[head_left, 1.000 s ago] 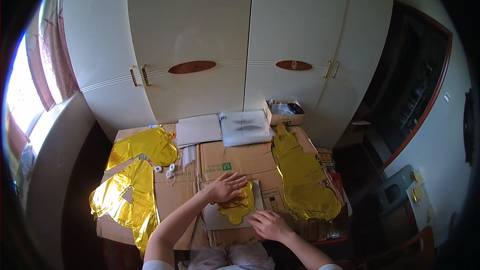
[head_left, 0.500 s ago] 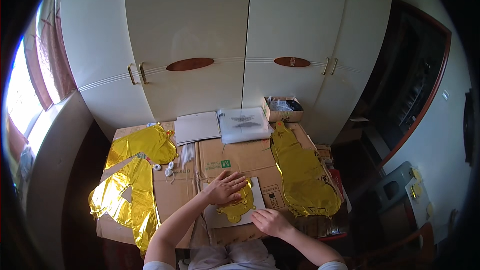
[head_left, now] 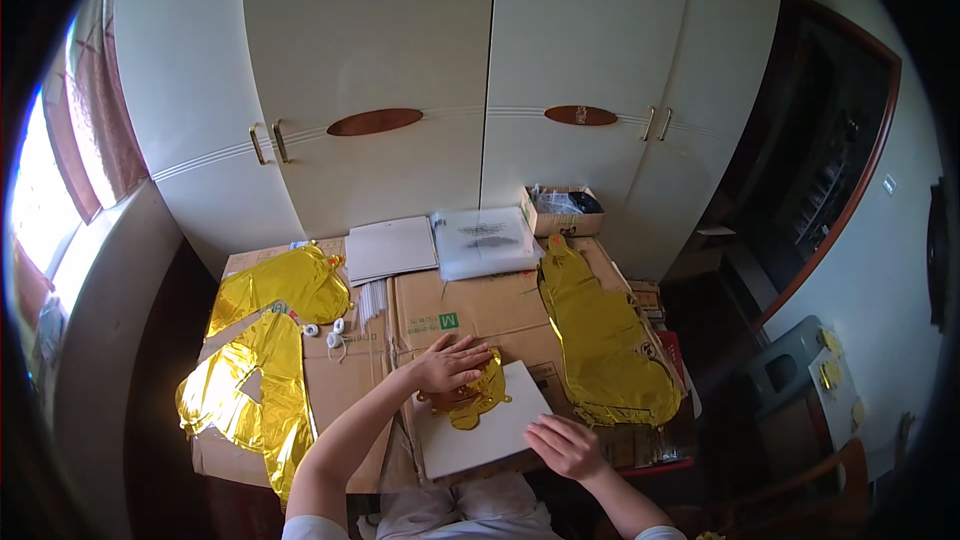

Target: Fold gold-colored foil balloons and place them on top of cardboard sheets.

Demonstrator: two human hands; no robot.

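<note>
My left hand point(head_left: 447, 366) lies flat with its fingers stretched out, pressing on a small crumpled gold foil balloon point(head_left: 466, 418). Part of that balloon is hidden under the hand. Beneath them is a white card point(head_left: 478, 445), lying slantwise at the table's near edge. The foil covers the card's upper left part. My right hand point(head_left: 567, 448) is at the card's right edge, fingers bent and pinched on it.
Larger flat gold foil balloons lie at left point(head_left: 270, 370) and right point(head_left: 605, 345) on the cardboard-covered table point(head_left: 430, 300). White sheets point(head_left: 392, 248), a clear plastic pack point(head_left: 487, 244) and a small box point(head_left: 563, 212) line the back. White ribbon rolls point(head_left: 335, 332) sit at left.
The white card has turned and slid toward me, so the small foil balloon now sits nearer its upper left. My right hand moved right and nearer with the card's edge; my left hand shifted slightly.
</note>
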